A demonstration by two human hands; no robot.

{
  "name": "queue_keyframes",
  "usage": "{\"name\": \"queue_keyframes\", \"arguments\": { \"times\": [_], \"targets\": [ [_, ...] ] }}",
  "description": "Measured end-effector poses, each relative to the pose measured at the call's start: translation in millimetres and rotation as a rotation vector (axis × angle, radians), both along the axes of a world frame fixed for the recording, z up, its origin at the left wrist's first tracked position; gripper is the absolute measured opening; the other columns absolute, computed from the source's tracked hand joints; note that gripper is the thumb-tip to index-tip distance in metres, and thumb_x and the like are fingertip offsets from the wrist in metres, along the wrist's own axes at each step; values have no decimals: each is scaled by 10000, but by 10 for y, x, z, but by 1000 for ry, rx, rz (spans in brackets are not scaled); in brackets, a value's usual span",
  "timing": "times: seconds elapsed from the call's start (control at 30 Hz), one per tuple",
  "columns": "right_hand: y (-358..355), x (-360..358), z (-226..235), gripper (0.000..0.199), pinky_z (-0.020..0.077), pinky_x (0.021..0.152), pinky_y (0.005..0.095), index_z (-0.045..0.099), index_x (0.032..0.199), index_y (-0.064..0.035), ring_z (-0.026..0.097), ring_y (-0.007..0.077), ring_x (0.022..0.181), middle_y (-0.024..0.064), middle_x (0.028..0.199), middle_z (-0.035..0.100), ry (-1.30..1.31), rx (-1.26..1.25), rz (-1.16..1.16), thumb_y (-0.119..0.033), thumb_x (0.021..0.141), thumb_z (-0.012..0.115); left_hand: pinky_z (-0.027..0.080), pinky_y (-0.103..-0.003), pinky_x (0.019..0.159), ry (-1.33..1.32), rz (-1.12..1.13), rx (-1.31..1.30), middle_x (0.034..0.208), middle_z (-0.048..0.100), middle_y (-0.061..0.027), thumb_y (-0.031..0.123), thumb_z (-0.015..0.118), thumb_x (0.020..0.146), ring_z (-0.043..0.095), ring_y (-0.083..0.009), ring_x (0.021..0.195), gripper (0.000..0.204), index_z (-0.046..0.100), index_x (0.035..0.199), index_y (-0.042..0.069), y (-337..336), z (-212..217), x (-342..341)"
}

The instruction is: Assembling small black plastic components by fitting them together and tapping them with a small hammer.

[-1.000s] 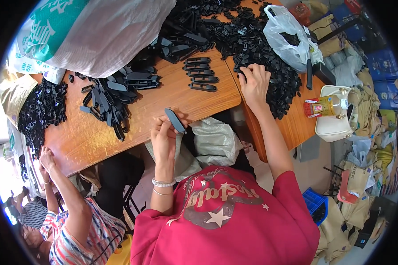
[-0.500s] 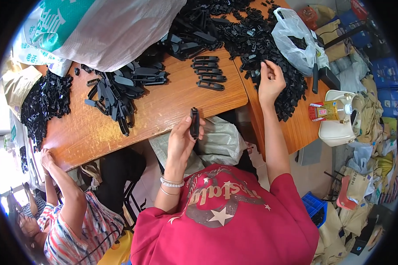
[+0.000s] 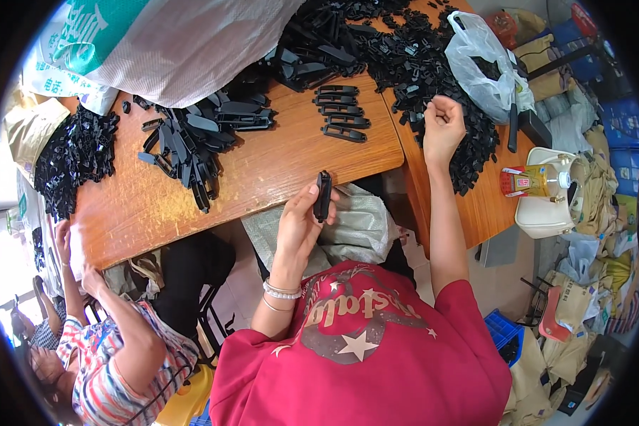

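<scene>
Just off the table's front edge, my left hand (image 3: 296,221) grips a long black plastic part (image 3: 322,197) with a slim frame shape, held upright. My right hand (image 3: 444,133) is over the heap of small black plastic pieces (image 3: 473,160) on the right. Its fingers are curled and pinched together; whatever lies between them is too small to make out. Between my hands and farther back, several black plastic frames (image 3: 345,133) lie in a neat column on the wooden table (image 3: 277,167).
A big white-and-green woven sack (image 3: 192,50) covers the back left, beside loose long black parts (image 3: 184,149). At right are a plastic bag (image 3: 476,53), a drink bottle (image 3: 539,182) and a white handbag (image 3: 544,214). A co-worker (image 3: 131,355) sits at the left.
My right hand's fingers have drawn closed and it has shifted slightly right over the heap. My left hand keeps the black part. The co-worker's hands have moved apart.
</scene>
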State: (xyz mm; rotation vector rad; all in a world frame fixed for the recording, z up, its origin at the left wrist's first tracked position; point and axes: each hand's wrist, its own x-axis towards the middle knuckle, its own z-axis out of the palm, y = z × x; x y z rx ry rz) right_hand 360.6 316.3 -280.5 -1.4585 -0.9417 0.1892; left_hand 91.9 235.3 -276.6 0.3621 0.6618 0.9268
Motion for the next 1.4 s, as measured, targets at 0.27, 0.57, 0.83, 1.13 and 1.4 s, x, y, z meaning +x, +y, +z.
{"name": "queue_keyframes", "arguments": {
  "times": [0.27,0.57,0.83,1.13,1.4],
  "targets": [
    [-385,-462,415,172,516,469,225,606,1028,50,626,129,586,88,890,615,496,-71,406,2,940,466,463,-270,614,-59,-15,-12,928,629,-135,216,430,1010,570,-167,694,337,518,1204,-45,29,75,49],
    [-914,-1203,529,190,520,663,252,677,1018,26,634,147,791,96,911,651,34,-147,626,57,839,622,445,-275,645,-9,33,62,927,615,-121,226,414,1007,551,-166,711,359,526,1195,-59,-147,235,92],
    [-1016,-1265,493,240,503,650,316,659,1005,-10,625,253,765,114,902,656,-226,59,676,84,787,620,442,-219,626,470,133,285,1014,605,-63,24,579,911,563,-104,792,339,524,1241,-36,-297,295,130],
    [-1078,-1260,480,210,512,641,316,659,964,4,632,251,751,116,881,640,-273,24,572,83,769,661,488,-256,646,56,150,25,983,637,-75,148,549,962,609,-119,793,362,509,1276,-30,-377,243,57],
    [-1155,-1271,487,238,523,660,302,665,973,40,648,235,775,123,910,661,-440,34,536,112,747,685,416,-232,947,225,219,221,1202,558,-81,-19,580,909,536,-131,1092,382,526,1281,-84,-431,352,88]
  ]
}}
